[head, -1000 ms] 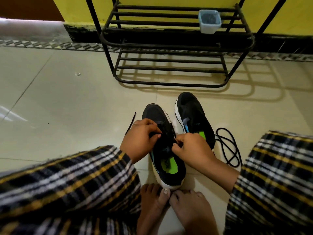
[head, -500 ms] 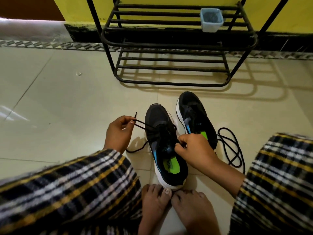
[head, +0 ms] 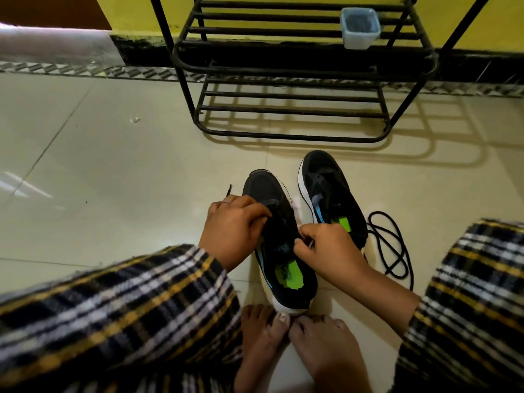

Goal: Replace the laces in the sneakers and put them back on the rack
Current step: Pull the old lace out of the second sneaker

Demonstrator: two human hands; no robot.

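Note:
Two black sneakers with white soles and green insole labels stand on the floor. The left sneaker (head: 279, 282) is between my hands; the right sneaker (head: 326, 180) stands beside it with no lace. My left hand (head: 234, 225) pinches the black lace at the left sneaker's eyelets, and the lace's tip (head: 229, 190) pokes out beyond my fingers. My right hand (head: 326, 248) pinches the lace's other part on the shoe's right side. A loose black lace (head: 392, 245) lies coiled on the floor to the right.
A black metal shoe rack (head: 297, 63) stands against the yellow wall ahead, with a small pale plastic container (head: 359, 27) on its upper shelf. My bare feet (head: 297, 341) touch the left sneaker's heel. Plaid-clad knees fill both lower corners.
My left hand, which had pulled the lace out to the left, has come back to the sneaker's eyelets. The right hand stays at the shoe's right side.

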